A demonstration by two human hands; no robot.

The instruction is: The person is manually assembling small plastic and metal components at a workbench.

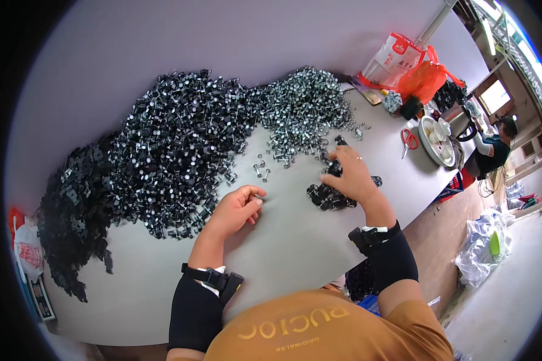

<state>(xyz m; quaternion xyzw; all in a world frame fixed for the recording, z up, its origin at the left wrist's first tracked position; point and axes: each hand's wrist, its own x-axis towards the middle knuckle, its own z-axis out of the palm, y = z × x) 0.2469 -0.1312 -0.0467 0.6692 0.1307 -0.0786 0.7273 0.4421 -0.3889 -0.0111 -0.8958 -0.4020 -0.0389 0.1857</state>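
My left hand (236, 210) is over the light table (283, 240), its fingers curled in and the thumb close to them; whatever lies inside is hidden. To its right, my right hand (352, 173) is bent around a dark piece between thumb and fingers, above a small group of black parts (328, 197). Beyond the left hand rises a big heap of black parts with silver round-headed pins (177, 141). A heap of loose silver pins (304, 102) adjoins it, with a few stray pins (261, 167) in front. Flat black plastic pieces (75, 198) are piled far left.
Red-handled scissors (409, 139) lie at the right beside a white oval dish (435, 141). A red-and-white bag (394, 61) and an orange plastic bag (423, 83) stand at the back right. Another person (495, 147) works farther off. Clear plastic (483, 249) lies on the floor.
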